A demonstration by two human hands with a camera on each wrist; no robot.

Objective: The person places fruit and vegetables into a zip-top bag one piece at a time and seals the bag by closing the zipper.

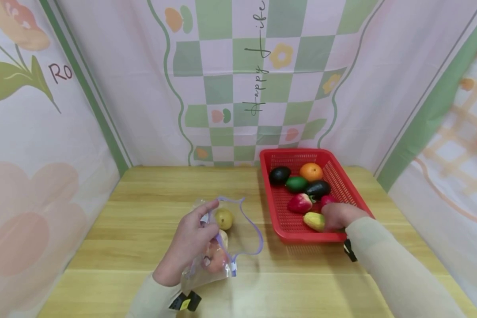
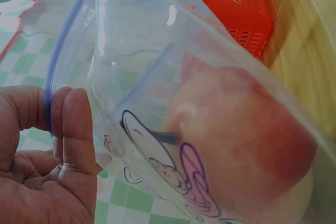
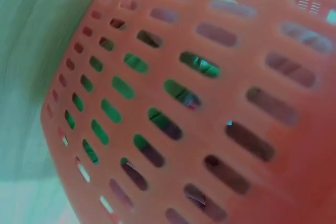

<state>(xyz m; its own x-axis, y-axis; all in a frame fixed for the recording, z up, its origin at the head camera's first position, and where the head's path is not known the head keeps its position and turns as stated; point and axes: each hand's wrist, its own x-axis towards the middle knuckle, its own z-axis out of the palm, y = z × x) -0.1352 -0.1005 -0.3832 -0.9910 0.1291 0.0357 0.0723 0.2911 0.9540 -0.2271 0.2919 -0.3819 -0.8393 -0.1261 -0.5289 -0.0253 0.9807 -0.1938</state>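
Observation:
My left hand (image 1: 192, 240) pinches the purple-edged rim of a clear zip bag (image 1: 244, 238), its mouth spread wide to the right. Inside the bag are a yellow round fruit (image 1: 224, 219) and a reddish peach-like fruit (image 2: 236, 135), with a pale one partly hidden behind. My right hand (image 1: 342, 215) reaches down into the red basket (image 1: 276, 221) at its near right corner. Beside its fingers lie a yellow ridged fruit (image 1: 313, 221) and a pinkish-red one (image 1: 327, 200). Those fingertips are hidden, and I cannot tell whether they grip anything.
Farther back in the basket lie an orange (image 1: 311, 172), a green fruit (image 1: 296, 183), two dark oval fruits (image 1: 280, 175) and a red fruit with a pale top (image 1: 300, 203). The wooden table (image 1: 143, 212) meets printed curtains (image 1: 258, 88) at the back and sides.

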